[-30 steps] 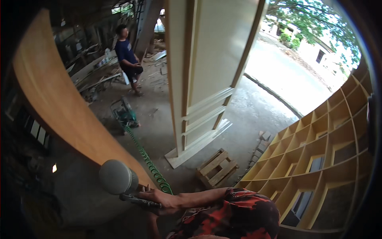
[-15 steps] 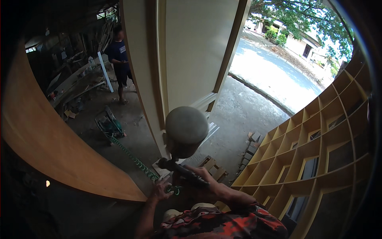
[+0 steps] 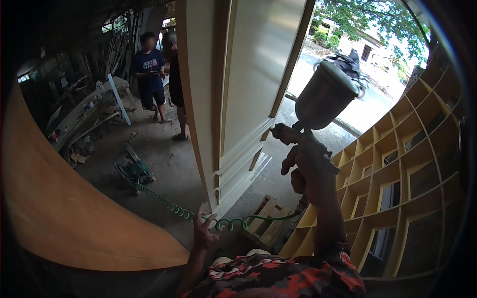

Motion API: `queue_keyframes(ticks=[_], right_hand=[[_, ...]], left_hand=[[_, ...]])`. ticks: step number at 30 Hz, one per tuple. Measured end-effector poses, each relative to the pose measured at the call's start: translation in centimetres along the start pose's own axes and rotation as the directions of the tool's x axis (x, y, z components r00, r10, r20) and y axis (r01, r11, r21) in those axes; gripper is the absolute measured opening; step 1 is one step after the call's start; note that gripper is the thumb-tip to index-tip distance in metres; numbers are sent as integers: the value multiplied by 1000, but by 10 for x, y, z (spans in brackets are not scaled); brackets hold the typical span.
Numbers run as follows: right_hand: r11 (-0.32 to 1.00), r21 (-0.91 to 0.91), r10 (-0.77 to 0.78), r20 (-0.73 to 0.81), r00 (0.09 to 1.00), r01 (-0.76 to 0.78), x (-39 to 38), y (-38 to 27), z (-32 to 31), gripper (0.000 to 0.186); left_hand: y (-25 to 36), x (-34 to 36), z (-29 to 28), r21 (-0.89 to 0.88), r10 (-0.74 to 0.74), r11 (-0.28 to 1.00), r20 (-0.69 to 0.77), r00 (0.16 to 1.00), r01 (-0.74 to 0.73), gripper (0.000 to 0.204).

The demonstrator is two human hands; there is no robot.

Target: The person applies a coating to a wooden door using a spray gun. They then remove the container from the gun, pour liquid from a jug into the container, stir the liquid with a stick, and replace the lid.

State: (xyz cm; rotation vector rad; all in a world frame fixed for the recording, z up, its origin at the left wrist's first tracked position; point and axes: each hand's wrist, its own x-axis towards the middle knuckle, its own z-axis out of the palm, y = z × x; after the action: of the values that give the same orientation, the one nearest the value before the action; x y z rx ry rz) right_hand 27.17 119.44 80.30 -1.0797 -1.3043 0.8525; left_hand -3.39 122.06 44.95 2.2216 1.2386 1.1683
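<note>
My right hand (image 3: 312, 174) grips a spray gun (image 3: 304, 140), raised on the right, with its big grey cup (image 3: 325, 99) on top, tilted. The gun's nozzle points left toward a tall, pale cream door panel (image 3: 256, 74) standing upright in front of me. Low in the middle, my left hand (image 3: 202, 231) has its fingers spread and slightly curled. A green coiled air hose (image 3: 164, 201) runs across those fingers and on to the right, toward the underside of my right forearm. Whether the left fingers press on the hose is hard to make out.
A green-and-black compressor (image 3: 133, 168) sits on the floor at the left. Two people (image 3: 150, 74) stand behind it near a cluttered workbench (image 3: 94, 102). A curved orange-brown board (image 3: 89, 213) fills the left; a yellowish cubby shelf (image 3: 392, 198) the right. A wooden pallet (image 3: 266, 221) lies low. A motorcycle (image 3: 348, 67) passes outside.
My right hand has swung the spray gun up and to the right, away from the middle. My left hand stays low by the hose, fingers lifted. A second person and the motorcycle have appeared.
</note>
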Motion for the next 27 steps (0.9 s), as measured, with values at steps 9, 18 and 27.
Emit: queue_keyframes(ticks=[9,18,27], right_hand=[[993,117,13,104,994,-26,-1,-15,72,39],[997,69,5,487,873,-44,-26,11,136,23],[999,32,-7,568,823,-14,-26,15,166,15]], left_hand=[[9,37,-126,-103,-105,983,376,921,154,65],[130,135,-216,-745,-177,667,-131,975,21,40],[151,127,-243,-622,-316,773,-214,924,121,24]])
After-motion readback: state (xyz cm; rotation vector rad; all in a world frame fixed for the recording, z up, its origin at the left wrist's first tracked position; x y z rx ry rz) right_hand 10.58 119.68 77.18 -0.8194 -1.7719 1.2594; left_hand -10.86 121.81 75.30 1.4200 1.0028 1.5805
